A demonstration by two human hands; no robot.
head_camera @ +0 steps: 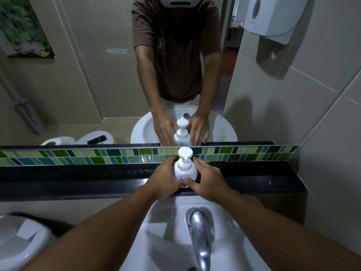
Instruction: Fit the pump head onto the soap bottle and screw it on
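A white soap bottle stands upright on the black ledge behind the sink, just below the mirror. The white pump head sits on top of it, nozzle towards me. My left hand wraps the bottle's left side, thumb across its printed label. My right hand cups the right side, fingers curled round the body and thumb at the front. Both hands hold the bottle low; neither touches the pump head. The bottle's base is hidden behind my thumbs.
A chrome tap rises from the white sink right below my wrists. A green mosaic tile strip backs the ledge under the mirror. A white paper dispenser hangs at the upper right. Another white basin lies at the lower left.
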